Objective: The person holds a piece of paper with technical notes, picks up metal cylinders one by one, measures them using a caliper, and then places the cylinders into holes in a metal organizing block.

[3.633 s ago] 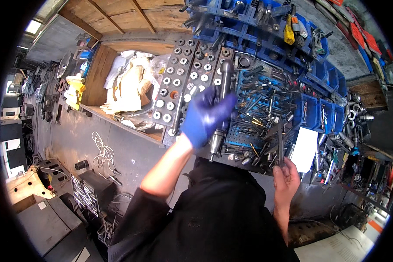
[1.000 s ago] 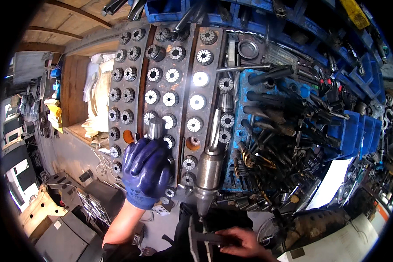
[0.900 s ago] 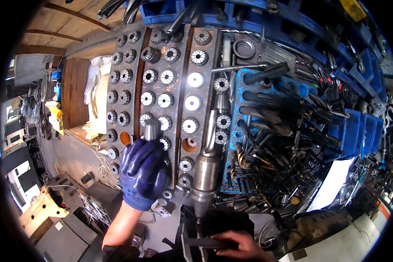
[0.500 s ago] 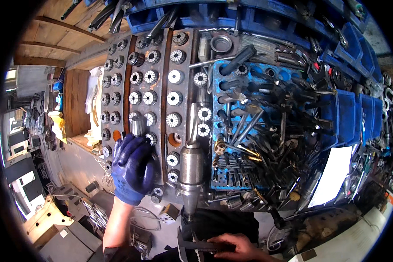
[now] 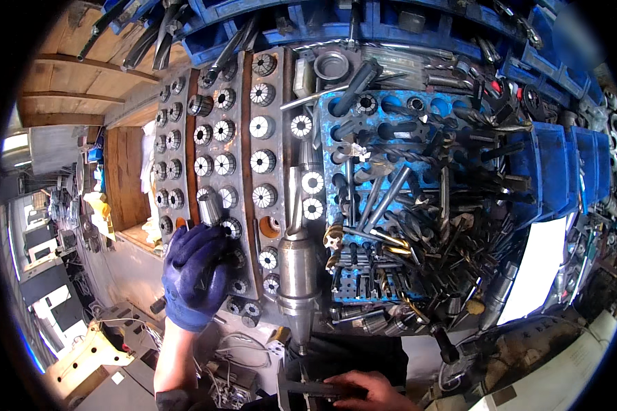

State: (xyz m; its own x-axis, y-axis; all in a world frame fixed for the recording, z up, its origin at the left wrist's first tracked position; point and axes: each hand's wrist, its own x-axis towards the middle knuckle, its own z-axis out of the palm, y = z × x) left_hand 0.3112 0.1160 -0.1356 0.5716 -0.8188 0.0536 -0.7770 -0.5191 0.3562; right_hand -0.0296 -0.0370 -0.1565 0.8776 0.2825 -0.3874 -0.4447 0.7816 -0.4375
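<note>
My left hand (image 5: 197, 277), in a blue-purple glove, is closed at the steel collet rack (image 5: 281, 154). A tapered collet (image 5: 209, 207) sticks up from its fingertips, tilted over the rack; the fingers' far side is hidden. Rows of slotted round collets (image 5: 262, 162) sit in the rack around it. Low in the view, my bare right hand (image 5: 371, 388) is closed around a dark caliper (image 5: 314, 388), held crosswise near my body. Between the hands and to the right of the rack lies a steel tool holder (image 5: 299, 270) with a fluted cutter (image 5: 295, 202) in its end.
A blue perforated tool stand (image 5: 330, 151) crowded with drills and cutters lies to the right. Blue bins (image 5: 552, 171) line the back and right side. A white sheet (image 5: 536, 270) rests near the right edge. Wooden shelving (image 5: 127, 154) stands at the left.
The view has shifted slightly, so the rack appears a little lower and further left. My left hand stays by the same part of the rack with the collet; my right still holds the caliper.
</note>
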